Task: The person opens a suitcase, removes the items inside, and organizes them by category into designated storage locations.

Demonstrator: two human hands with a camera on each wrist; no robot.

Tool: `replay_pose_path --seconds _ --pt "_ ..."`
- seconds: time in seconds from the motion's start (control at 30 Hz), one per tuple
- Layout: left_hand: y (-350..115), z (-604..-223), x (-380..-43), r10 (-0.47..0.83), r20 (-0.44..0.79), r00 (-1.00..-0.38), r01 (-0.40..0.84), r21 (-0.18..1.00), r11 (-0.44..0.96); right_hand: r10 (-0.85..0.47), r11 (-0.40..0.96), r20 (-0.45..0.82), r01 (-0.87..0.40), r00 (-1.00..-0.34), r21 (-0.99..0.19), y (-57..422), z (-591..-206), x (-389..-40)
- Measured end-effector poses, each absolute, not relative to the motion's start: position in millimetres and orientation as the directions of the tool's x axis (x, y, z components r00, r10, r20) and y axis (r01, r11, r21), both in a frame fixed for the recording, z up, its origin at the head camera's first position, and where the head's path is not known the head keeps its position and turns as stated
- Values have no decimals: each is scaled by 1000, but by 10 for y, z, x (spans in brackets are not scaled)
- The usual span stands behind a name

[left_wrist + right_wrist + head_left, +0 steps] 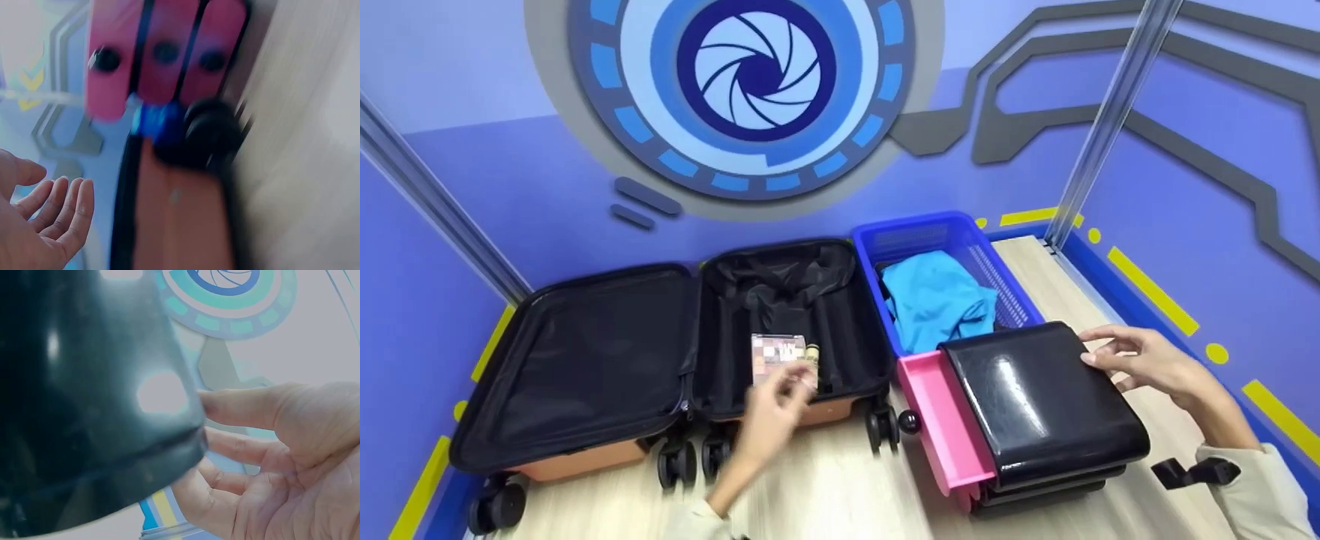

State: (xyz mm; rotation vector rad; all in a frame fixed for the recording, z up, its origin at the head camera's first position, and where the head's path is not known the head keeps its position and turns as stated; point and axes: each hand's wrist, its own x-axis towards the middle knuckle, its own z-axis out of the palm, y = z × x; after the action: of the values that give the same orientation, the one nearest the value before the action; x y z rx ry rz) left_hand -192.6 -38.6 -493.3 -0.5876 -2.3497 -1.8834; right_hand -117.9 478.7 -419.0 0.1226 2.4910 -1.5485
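Observation:
Over the right half of the open suitcase [720,300], my left hand [780,401] hovers by a makeup palette [769,349] and a small gold-capped tube [812,352]. Its fingers are loosely bent with nothing between them in the left wrist view, and the hand [48,219] blurs slightly in the head view. My right hand [1147,364] rests its fingertips against the far right side of a glossy black drawer cabinet [1050,405]. In the right wrist view, thumb and fingers of this hand [270,455] lie along the cabinet's edge. A pink drawer [941,420] is pulled out toward the suitcase.
Behind the cabinet stands a blue plastic basket [1005,270] with bright blue cloth [937,296] in it. The suitcase's other half [592,360] lies flat at the left, its wheels [676,461] facing me. Blue panels [840,195] enclose the back and sides.

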Motion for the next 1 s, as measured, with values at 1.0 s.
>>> replay_pose_path --seconds 1.0 --pt "-1402 -4747 -2949 42 33 -999 52 754 654 -102 495 -295 209 -950 -843 4753 -4133 -1440"
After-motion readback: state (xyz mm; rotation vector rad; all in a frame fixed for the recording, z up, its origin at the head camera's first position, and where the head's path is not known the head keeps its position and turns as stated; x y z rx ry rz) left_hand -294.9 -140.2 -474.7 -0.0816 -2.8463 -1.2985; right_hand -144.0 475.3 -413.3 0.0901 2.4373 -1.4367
